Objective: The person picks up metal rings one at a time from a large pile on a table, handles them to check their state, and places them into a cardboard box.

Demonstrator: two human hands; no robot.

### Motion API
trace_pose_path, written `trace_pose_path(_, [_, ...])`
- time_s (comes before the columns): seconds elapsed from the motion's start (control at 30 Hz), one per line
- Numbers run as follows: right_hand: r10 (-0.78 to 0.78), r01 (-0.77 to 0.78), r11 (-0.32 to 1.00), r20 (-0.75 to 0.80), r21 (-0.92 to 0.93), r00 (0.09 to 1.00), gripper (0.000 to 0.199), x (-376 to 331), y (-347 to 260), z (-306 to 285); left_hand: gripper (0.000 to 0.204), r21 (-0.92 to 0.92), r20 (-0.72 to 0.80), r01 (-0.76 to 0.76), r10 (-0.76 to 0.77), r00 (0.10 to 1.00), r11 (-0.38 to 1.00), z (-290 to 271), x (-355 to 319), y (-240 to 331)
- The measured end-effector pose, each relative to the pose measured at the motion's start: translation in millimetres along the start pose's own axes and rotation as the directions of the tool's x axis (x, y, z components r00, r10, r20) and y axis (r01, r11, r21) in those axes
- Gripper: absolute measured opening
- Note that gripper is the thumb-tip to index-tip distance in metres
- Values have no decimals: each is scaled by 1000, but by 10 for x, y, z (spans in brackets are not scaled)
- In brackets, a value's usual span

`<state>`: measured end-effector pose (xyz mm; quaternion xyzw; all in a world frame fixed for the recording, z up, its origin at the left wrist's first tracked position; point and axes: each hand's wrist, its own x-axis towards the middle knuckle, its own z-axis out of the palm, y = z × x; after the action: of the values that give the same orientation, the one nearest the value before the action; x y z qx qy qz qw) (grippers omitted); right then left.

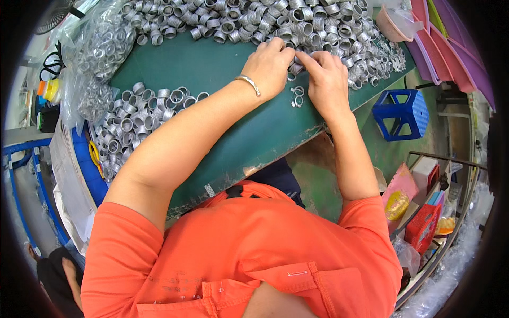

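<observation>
At the near edge of a large heap of short grey metal ring sleeves [228, 24], my two hands meet over the green tabletop [233, 132]. My left hand [269, 69], a bangle on its wrist, is closed with its fingers at a grey metal ring [295, 68]. Thumb and fingers of my right hand [327, 79] pinch the same ring from the other side; the fingers hide much of it. A few small thin rings [297, 97] lie just below, between my wrists. Left of my left forearm spreads a second pile of sleeves [130, 119].
Clear plastic bags of metal parts [103, 50] stand at the table's left, above yellow-handled scissors [94, 153]. A pink bowl [395, 25] sits at the far right corner. A blue stool [416, 114] and red basket [423, 228] are at right. Another person [58, 275] shows lower left.
</observation>
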<state>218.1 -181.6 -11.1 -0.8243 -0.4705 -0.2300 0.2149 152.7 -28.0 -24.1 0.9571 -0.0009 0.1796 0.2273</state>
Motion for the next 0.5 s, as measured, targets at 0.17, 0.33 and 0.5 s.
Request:
trace_pose_path(0.17, [-41, 51, 991, 84, -121, 996, 15, 92, 97, -37, 36, -17, -2, -46, 46, 999, 999, 13, 67, -36])
trace_pose_path(0.33, [202, -165, 901, -51, 401, 978, 16, -79, 57, 23, 34, -79, 8, -102, 103, 995, 992, -43, 89, -88])
trace_pose_path(0.5, [442, -245, 494, 1, 834, 897, 43, -283, -150, -4, 35, -103, 11, -121, 123, 992, 987, -65, 73, -169])
